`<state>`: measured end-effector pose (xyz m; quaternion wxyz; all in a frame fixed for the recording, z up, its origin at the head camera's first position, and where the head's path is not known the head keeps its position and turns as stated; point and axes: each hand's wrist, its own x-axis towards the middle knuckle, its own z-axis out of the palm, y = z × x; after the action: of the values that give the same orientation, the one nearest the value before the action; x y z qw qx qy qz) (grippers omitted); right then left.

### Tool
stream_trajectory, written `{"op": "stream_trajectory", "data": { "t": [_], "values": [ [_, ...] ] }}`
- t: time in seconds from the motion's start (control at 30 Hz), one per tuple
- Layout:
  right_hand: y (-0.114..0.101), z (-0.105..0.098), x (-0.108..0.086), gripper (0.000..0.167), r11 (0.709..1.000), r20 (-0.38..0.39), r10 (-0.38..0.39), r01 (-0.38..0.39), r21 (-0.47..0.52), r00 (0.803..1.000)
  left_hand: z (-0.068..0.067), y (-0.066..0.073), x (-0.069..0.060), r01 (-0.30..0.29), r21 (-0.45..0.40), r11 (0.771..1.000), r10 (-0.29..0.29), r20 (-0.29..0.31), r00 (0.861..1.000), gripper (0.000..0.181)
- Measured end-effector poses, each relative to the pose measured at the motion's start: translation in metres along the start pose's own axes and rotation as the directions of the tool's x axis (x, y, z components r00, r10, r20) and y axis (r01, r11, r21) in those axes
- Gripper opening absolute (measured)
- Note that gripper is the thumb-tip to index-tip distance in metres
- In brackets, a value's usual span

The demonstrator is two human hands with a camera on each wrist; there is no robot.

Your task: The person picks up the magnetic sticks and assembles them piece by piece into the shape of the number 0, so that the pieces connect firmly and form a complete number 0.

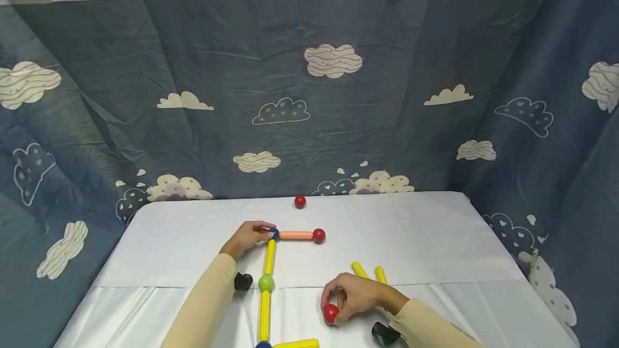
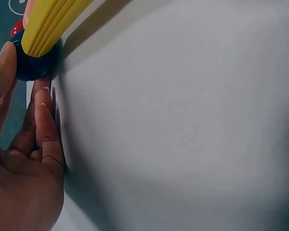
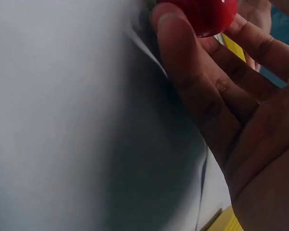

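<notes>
My left hand [image 1: 245, 239] pinches a dark blue ball [image 1: 275, 233] at the upper corner of a ball-and-stick chain. From that ball a salmon stick [image 1: 296, 236] runs right to a red ball, and a ridged yellow stick [image 2: 55, 24] runs toward me to a green ball [image 1: 266, 283]. Another yellow stick [image 1: 264, 316] continues to a second blue ball [image 1: 263, 345], partly cut off by the frame. Off to the right, my right hand [image 1: 357, 293] holds a loose red ball [image 1: 331, 314] between thumb and fingers; the right wrist view shows this ball [image 3: 207, 17] at the fingertips.
Two yellow sticks [image 1: 359, 269] lie partly hidden behind the right hand. A separate red ball [image 1: 300, 201] sits at the far edge of the white-covered table [image 1: 416, 235]. Behind hangs a dark blue cloud-print curtain [image 1: 217, 63]. One more yellow stick [image 1: 297, 343] shows at the bottom edge.
</notes>
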<state>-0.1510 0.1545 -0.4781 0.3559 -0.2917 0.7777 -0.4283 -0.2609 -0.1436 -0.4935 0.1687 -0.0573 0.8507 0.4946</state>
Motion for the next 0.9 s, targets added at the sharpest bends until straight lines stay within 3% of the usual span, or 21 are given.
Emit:
{"op": "stream_trajectory", "data": {
  "t": [0.17,0.43,0.9],
  "values": [
    [-0.003,0.006,-0.005,0.026,1.0,0.065,-0.014,0.015,-0.022,0.998,-0.001,-0.002,0.002,-0.003,0.003,1.0,0.003,-0.002,1.0,0.028],
    [-0.003,0.017,-0.006,0.026,0.997,0.191,-0.062,0.053,0.049,0.98,-0.001,-0.003,0.002,-0.003,-0.002,1.0,0.003,0.007,1.0,0.028],
    [-0.006,0.025,-0.003,0.025,0.997,0.202,-0.079,0.073,0.037,0.976,0.0,-0.004,0.002,-0.015,-0.004,1.0,0.015,0.016,1.0,0.029]
  ]
}}
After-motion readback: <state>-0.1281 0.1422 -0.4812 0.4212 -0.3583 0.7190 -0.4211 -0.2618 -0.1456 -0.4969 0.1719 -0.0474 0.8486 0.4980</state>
